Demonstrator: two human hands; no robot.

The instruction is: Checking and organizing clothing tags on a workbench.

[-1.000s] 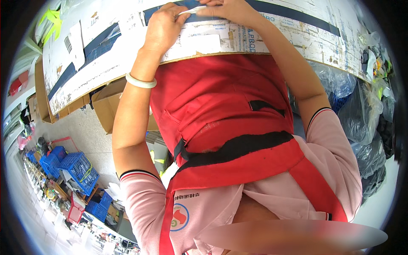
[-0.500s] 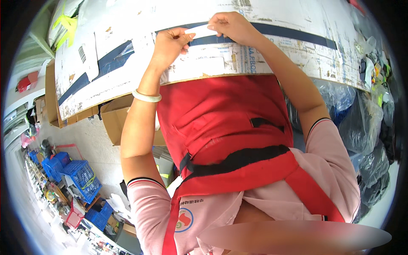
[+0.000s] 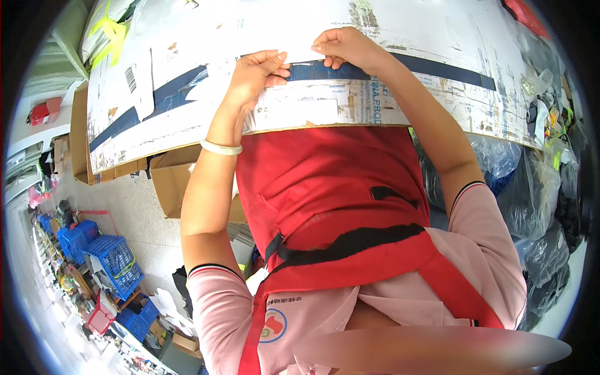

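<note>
A white strip (image 3: 301, 52), paper-like and hard to tell from the pale surface behind it, spans the gap between my two hands. Thumb and fingertips of my left hand (image 3: 255, 76) are pinched at its left end; a pale bangle (image 3: 220, 147) circles that wrist. At the strip's right end, my right hand (image 3: 351, 51) pinches with thumb and forefinger, the other fingers curled. Both hands are over a worn white board (image 3: 206, 134) at the front of the work surface. A dark blue band (image 3: 331, 71) runs along the board beneath the hands, partly covered by the strip.
A white label sheet (image 3: 142, 84) lies on the board's left part. Cardboard boxes (image 3: 167, 186) stand below the front edge. Blue plastic crates (image 3: 114, 265) are on the floor at left. Clear plastic bags (image 3: 528, 194) crowd the right side. Yellow-green material (image 3: 107, 39) hangs at upper left.
The board appears slightly lower in view. My hands have drawn a little farther apart, and the strip between them looks flatter against the white surface.
</note>
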